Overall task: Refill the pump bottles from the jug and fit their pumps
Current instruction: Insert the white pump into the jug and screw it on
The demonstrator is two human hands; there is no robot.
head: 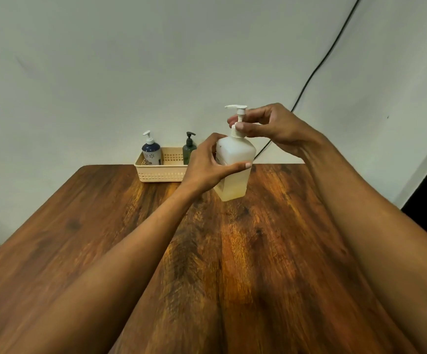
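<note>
A translucent white pump bottle (235, 159) with yellowish liquid in its lower part stands slightly tilted on the wooden table (130, 238). My left hand (206, 163) wraps around its body from the left. My right hand (268, 126) pinches the collar of the white pump (238, 116) at the bottle's neck, and the pump head points left. Two more pump bottles stand in a beige basket (156, 172) at the table's far edge: a dark blue and white one (151, 149) and a dark green one (188, 149). No jug is in view.
The basket sits against a pale wall. A black cable (322, 62) runs down the wall behind my right hand. A dark opening shows at the far right beyond the table's edge.
</note>
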